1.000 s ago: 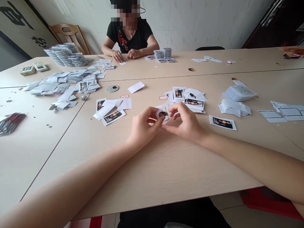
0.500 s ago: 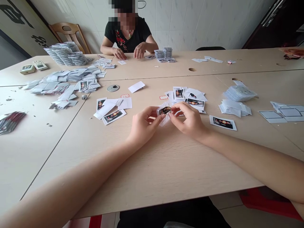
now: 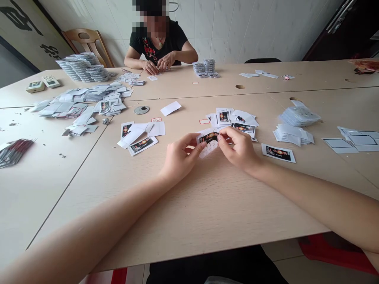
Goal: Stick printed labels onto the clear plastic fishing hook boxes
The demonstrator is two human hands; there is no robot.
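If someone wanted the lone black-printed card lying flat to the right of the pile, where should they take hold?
The lone card lies flat, so probably pinch its right short end, thumb on top, one finger slid under, coming from the right: the right forearm runs along its near side and white slips lie beyond its far edge.

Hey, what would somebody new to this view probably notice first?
Probably the bare left hand and right hand near the centre, pinching a small black-printed card with translucent plastic. Next, the big heap of flat, silvery-white packets at far left, and a person in a black short-sleeved top across the pale wooden table.
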